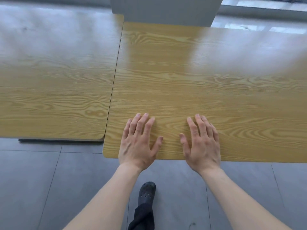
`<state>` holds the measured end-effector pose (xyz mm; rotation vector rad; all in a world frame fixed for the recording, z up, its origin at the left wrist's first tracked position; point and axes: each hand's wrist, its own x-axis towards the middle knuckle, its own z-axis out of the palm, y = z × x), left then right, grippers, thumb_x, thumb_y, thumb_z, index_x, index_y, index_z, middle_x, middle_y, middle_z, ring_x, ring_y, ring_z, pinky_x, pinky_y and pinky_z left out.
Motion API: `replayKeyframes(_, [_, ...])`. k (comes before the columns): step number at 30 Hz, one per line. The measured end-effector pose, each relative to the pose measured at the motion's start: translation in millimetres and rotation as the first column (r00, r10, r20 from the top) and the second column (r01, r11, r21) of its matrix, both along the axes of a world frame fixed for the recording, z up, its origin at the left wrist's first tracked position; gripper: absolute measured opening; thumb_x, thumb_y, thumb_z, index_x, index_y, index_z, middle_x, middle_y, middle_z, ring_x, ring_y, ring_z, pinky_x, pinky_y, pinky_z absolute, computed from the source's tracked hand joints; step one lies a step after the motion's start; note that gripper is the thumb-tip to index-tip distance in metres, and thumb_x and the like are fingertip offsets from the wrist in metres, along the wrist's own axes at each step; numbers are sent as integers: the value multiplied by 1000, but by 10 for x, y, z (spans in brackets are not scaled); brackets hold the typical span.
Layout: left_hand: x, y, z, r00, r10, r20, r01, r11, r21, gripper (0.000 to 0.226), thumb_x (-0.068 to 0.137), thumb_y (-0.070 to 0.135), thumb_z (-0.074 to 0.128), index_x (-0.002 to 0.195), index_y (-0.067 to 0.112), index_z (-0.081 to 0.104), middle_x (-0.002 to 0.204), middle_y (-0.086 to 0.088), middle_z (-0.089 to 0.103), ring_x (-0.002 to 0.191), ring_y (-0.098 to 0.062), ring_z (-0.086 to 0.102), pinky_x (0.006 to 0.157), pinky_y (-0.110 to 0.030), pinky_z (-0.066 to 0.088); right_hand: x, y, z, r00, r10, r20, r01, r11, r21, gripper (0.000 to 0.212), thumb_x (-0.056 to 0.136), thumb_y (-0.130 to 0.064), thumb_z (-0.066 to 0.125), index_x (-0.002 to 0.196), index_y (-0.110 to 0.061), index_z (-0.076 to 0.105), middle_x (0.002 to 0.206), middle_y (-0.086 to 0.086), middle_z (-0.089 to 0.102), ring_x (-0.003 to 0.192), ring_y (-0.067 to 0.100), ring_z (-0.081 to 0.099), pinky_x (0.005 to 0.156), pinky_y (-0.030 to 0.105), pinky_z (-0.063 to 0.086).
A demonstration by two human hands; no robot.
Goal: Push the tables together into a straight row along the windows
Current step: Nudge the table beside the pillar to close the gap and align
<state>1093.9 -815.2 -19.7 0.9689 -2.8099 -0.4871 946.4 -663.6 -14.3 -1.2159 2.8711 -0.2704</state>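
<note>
Two wood-grain tables stand side by side. The right table touches the left table along a thin seam, and its near edge sits closer to me than the left one's. My left hand and my right hand lie flat, palms down, fingers spread, on the right table's near edge. Neither hand holds anything.
A grey pillar rises behind the tables at the top centre. Bright window light shows at the top right. Grey floor tiles lie in front of the tables. My foot in a dark shoe stands below the right table's near edge.
</note>
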Motion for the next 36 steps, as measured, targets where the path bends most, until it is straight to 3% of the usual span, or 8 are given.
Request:
replayKeyframes(6, [-49,-28,-21,1000,20,-16,-21,999,-38,66,95,61,45,152,27,41,161,4,36,155,-22,22,128,-43,10,-29,-38,-42,998,3,-69,-6,999,-50,64,97,-51,41,147,-12,51,157,15,43,149,33,33,122,50,22])
replayKeyframes(20, [-370,-383,-39,999,-15,-29,13,998,-61,66,95,62,45,151,27,43,161,4,37,154,-22,22,126,-46,15,-293,-327,-91,993,-46,-109,42,998,-43,68,96,-54,41,147,-10,49,158,16,41,149,35,31,121,54,23])
replayKeyframes(31, [-383,-420,-51,999,-31,-42,28,998,-48,67,95,63,43,152,27,42,161,4,36,154,-21,20,127,-44,12,-296,-355,-61,995,-49,-87,50,999,3,69,97,-57,34,149,-12,47,158,14,39,150,33,29,121,53,22])
replayKeyframes(36, [-352,-443,-6,998,-58,-11,58,998,27,68,98,65,37,155,29,35,164,6,29,157,-18,11,128,-44,8,-283,-342,-1,998,-44,-38,47,997,69,68,100,-56,31,150,-12,43,159,14,37,151,33,27,122,52,22])
